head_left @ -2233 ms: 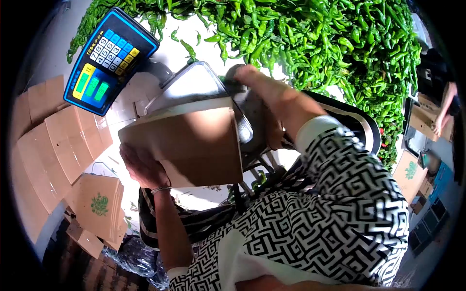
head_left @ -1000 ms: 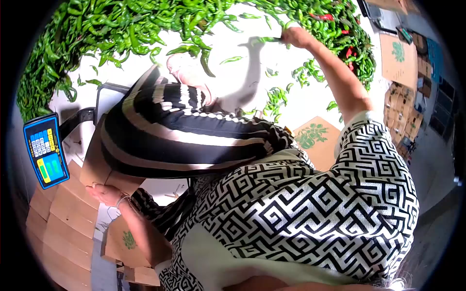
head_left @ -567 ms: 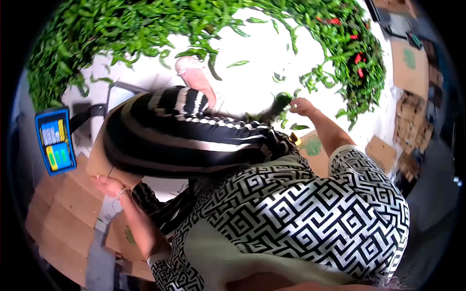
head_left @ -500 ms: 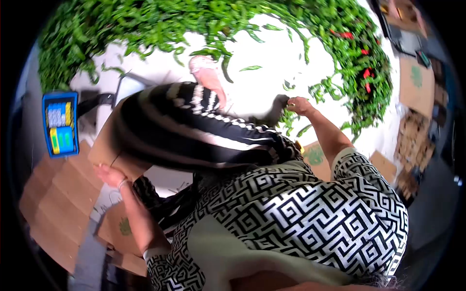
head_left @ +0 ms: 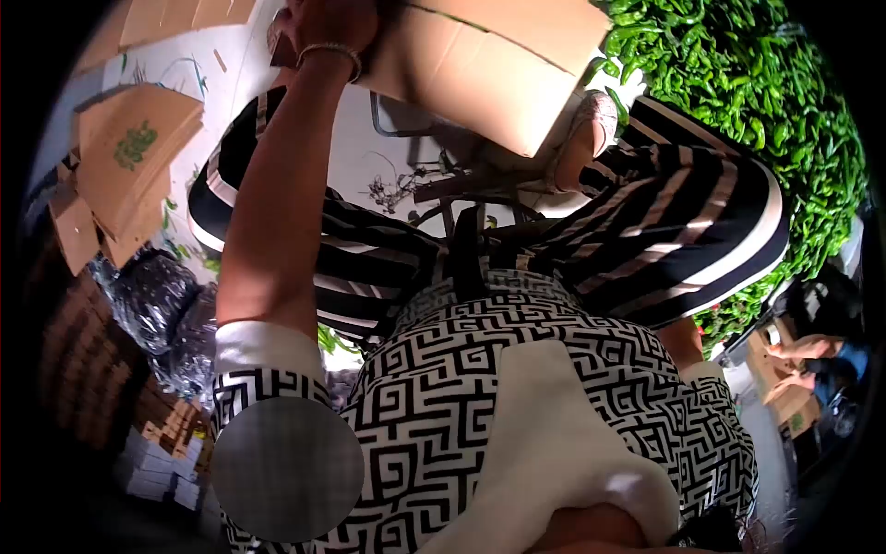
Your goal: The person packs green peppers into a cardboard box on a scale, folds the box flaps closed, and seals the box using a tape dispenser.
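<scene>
My left hand (head_left: 334,26) is at the top of the head view, a bracelet round its wrist. Its fingers are curled at the left side of a cardboard box (head_left: 498,78) and appear to grip it, though shadow and the frame edge partly hide the contact. The box stands in front of me between my knees. Of my right arm only a bit of forearm (head_left: 681,343) shows; the hand itself is hidden behind my leg in striped trousers. Green chili peppers (head_left: 738,102) lie in a large heap beyond that leg.
Flattened printed cartons (head_left: 138,152) and dark plastic bags (head_left: 152,300) lie on the left. Dry stems (head_left: 397,189) are on the pale floor by a wooden stool-like frame (head_left: 480,185). At far right, another person's hands (head_left: 801,360) are at a carton (head_left: 784,392).
My view has swung round, so the pepper heap is now at the right and the box at top centre. My right hand, earlier over the peppers near the heap, has gone out of sight.
</scene>
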`<state>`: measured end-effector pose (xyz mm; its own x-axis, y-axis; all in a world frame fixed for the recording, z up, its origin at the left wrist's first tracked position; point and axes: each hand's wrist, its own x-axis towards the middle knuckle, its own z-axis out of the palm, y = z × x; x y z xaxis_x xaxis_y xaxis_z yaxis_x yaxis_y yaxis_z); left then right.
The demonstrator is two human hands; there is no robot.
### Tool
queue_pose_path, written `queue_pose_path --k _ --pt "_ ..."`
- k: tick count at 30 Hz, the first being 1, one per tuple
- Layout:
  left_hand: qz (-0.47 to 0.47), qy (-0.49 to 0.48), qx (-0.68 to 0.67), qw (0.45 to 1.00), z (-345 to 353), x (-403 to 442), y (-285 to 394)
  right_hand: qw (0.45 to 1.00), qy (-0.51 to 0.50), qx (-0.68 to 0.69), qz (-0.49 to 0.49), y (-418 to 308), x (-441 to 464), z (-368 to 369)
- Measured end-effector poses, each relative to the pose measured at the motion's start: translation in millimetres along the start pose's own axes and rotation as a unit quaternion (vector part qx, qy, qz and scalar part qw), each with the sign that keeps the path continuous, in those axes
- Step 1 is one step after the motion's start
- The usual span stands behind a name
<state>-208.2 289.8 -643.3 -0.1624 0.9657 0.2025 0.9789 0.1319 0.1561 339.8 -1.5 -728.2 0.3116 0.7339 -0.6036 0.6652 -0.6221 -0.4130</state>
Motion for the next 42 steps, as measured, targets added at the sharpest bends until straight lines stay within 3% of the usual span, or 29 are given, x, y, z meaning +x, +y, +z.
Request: queue_pose_path --k 3,4,5,6,7,8,13,17,20,24,25,26,27,31,35,39,41,42 --pt "-0.027 0.017 -0.030 0.999 -4 1 10 0.999 0.012 -0.039 0.023 -3 -22 -16" --pt "0.003 0.013 0.029 0.999 -1 0 8 0.998 0.015 -0.048 0.026 -5 -26 -19" --pt "0.027 0.071 0.032 0.997 32 11 -6 0.998 0.020 -0.056 0.027 -6 -30 -22" --pt "0.009 0.041 0.000 0.999 19 11 5 0.998 0.024 -0.059 0.024 -5 -32 -29" --pt "-0.002 0.009 -0.020 1.000 -9 1 74 0.998 0.019 -0.056 0.028 15 -26 -52" --pt "0.013 0.063 -0.015 0.998 -14 -7 83 0.998 0.024 -0.058 0.027 14 -31 -53" --pt "-0.003 0.026 -0.030 0.999 8 -1 86 0.996 0.039 -0.078 0.011 5 -40 -63" --pt "-0.057 -0.004 0.070 0.996 28 -2 101 0.993 0.045 -0.101 -0.051 -19 -25 -75" --pt "-0.059 -0.075 0.016 0.995 14 -7 104 0.984 0.059 -0.129 -0.107 -52 -15 -92" --pt "-0.042 0.073 -0.093 0.992 24 -5 102 0.958 0.101 -0.178 -0.199 -118 -11 -130" --pt "-0.057 -0.020 -0.257 0.964 12 -2 96 0.946 0.112 -0.192 -0.235 -143 -7 -142" --pt "-0.088 -0.147 -0.315 0.933 -27 -1 84 0.932 0.119 -0.207 -0.273 -173 -4 -152" --pt "-0.076 0.026 -0.190 0.978 17 -10 103 0.916 0.126 -0.224 -0.309 -206 -4 -160" --pt "-0.087 -0.014 -0.130 0.988 2 -23 101 0.855 0.150 -0.265 -0.419 -326 -22 -169" --pt "-0.101 0.009 -0.144 0.984 20 -13 109 0.810 0.102 -0.321 -0.480 -398 -32 -121" --pt "-0.094 0.011 -0.156 0.983 24 -12 109 0.747 -0.081 -0.381 -0.538 -374 26 -1" --pt "-0.093 0.023 -0.148 0.984 25 -13 108 0.669 0.092 -0.407 -0.615 -350 28 37" --pt "-0.088 0.029 -0.141 0.986 25 -13 108 0.704 0.061 -0.378 -0.599 -355 16 39"
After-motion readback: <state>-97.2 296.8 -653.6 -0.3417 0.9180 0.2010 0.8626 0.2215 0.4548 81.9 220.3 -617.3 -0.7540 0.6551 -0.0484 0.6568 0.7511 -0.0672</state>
